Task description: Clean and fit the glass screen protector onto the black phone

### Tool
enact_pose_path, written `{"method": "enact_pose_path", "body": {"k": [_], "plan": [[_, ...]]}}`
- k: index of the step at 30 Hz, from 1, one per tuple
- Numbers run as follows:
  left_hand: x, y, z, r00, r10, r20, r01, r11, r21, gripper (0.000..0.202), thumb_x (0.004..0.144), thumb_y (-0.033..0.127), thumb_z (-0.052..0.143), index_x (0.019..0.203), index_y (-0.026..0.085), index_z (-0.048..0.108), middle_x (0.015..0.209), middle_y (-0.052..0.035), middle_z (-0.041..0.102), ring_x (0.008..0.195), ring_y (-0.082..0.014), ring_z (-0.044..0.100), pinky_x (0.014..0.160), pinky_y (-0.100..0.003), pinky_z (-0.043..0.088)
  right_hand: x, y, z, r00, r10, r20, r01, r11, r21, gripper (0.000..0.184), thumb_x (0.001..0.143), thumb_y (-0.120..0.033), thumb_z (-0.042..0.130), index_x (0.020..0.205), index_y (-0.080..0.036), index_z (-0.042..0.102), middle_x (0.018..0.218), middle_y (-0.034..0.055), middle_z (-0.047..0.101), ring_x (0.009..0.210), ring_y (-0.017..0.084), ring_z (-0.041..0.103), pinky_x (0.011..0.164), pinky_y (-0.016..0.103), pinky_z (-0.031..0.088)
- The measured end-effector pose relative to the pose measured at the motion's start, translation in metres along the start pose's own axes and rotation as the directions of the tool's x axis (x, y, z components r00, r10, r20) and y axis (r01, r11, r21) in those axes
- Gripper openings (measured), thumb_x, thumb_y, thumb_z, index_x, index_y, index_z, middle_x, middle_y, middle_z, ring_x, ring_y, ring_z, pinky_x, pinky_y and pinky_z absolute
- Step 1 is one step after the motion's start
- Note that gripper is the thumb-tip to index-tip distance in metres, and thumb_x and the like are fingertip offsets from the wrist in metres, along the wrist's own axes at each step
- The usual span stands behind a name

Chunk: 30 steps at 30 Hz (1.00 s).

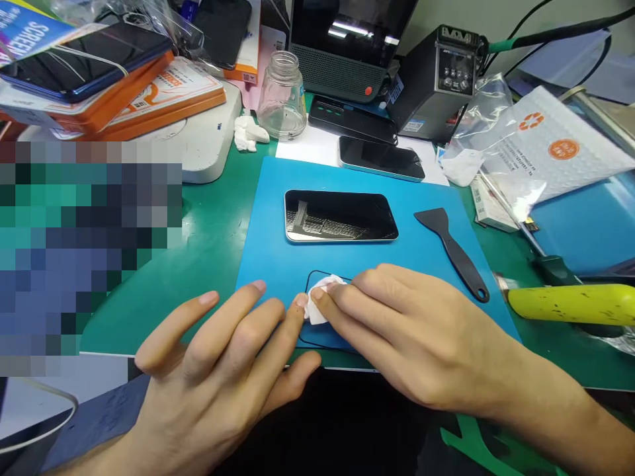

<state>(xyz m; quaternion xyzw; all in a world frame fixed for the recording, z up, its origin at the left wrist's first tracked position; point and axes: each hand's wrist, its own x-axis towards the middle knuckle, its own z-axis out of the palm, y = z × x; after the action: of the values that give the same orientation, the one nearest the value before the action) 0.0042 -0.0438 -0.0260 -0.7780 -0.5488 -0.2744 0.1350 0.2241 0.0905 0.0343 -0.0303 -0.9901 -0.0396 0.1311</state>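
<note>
My right hand pinches a crumpled white tissue and presses it onto a clear, black-edged screen protector lying on the blue mat. Most of that thin sheet is hidden under my fingers. My left hand has its fingers spread, with the index fingertip at the sheet's left edge, beside the tissue. Just beyond both hands a phone lies flat, its dark screen facing up. To the right on the mat rests a black plastic scraper.
Behind the mat are another phone, a black phone case and a glass jar. Orange-edged boxes are stacked at the left. A yellow-handled tool and a bubble mailer lie at the right.
</note>
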Motion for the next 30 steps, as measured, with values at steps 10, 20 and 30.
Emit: {"method": "enact_pose_path", "body": {"k": [10, 20, 30], "plan": [[-0.005, -0.002, -0.002, 0.999, 0.005, 0.043, -0.005, 1.000, -0.009, 0.049, 0.102, 0.032, 0.080, 0.148, 0.018, 0.072, 0.117, -0.0084, 0.079, 0.124, -0.0279, 0.064, 0.126, -0.046, 0.037, -0.037, 0.000, -0.014, 0.996, 0.090, -0.006, -0.090, 0.996, 0.028, 0.033, 0.115, -0.010, 0.044, 0.112, -0.010, 0.077, 0.100, 0.0090, 0.079, 0.084, 0.019, 0.064, 0.072, 0.037, 0.056], [-0.022, 0.008, 0.002, 0.967, -0.247, 0.060, 0.245, 0.969, 0.040, 0.048, 0.104, 0.060, 0.071, 0.150, 0.046, 0.069, 0.129, 0.0019, 0.072, 0.131, -0.0310, 0.069, 0.105, -0.067, 0.057, -0.084, -0.006, -0.020, 0.987, 0.160, -0.029, -0.159, 0.987, 0.029, 0.024, 0.114, -0.008, 0.051, 0.127, -0.003, 0.070, 0.099, 0.0090, 0.079, 0.086, 0.021, 0.066, 0.074, 0.039, 0.057], [-0.038, -0.027, -0.003, 0.938, -0.217, 0.269, 0.201, 0.976, 0.088, 0.068, 0.101, 0.053, 0.069, 0.165, 0.061, 0.046, 0.128, -0.0064, 0.068, 0.134, -0.0466, 0.068, 0.105, -0.082, 0.057, -0.113, -0.011, -0.028, 0.977, 0.207, -0.040, -0.206, 0.978, 0.043, 0.027, 0.115, -0.008, 0.048, 0.125, -0.001, 0.072, 0.100, 0.0099, 0.079, 0.085, 0.020, 0.066, 0.074, 0.039, 0.055]]}}
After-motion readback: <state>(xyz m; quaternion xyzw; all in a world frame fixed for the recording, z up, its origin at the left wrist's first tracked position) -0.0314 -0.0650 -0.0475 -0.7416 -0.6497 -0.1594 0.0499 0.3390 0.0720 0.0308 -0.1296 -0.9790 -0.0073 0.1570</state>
